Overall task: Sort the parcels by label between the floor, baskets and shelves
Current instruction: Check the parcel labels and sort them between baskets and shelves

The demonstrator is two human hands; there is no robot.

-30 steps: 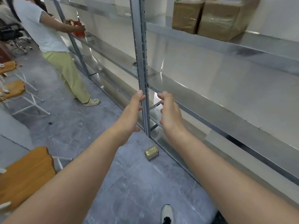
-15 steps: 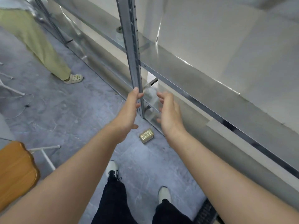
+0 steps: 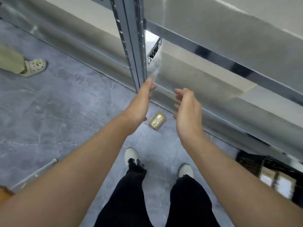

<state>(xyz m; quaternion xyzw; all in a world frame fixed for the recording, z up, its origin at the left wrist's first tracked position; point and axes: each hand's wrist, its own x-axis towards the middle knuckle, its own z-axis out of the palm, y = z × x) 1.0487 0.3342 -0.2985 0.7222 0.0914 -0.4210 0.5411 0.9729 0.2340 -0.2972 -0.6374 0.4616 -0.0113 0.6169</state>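
A small tan parcel [image 3: 157,120] wrapped in shiny tape lies on the grey floor, close to the foot of the metal shelf upright [image 3: 132,46]. Both my hands hang in the air above it, one on each side. My left hand [image 3: 139,104] has its fingers relaxed and holds nothing. My right hand [image 3: 186,110] faces it with loosely curled fingers, also holding nothing. Neither hand touches the parcel. The steel shelves [image 3: 221,51] run from upper left to lower right.
A black mesh basket [image 3: 278,174] with something pale inside stands on the floor at lower right, under the shelf. Another person's leg and pale clog [image 3: 35,67] are at far left. My two feet [image 3: 131,157] stand just behind the parcel. A white chair leg [image 3: 37,172] crosses lower left.
My view has tilted down toward the floor and I have stepped closer to the shelf. Both hands have lowered toward the small parcel, still apart and holding nothing.
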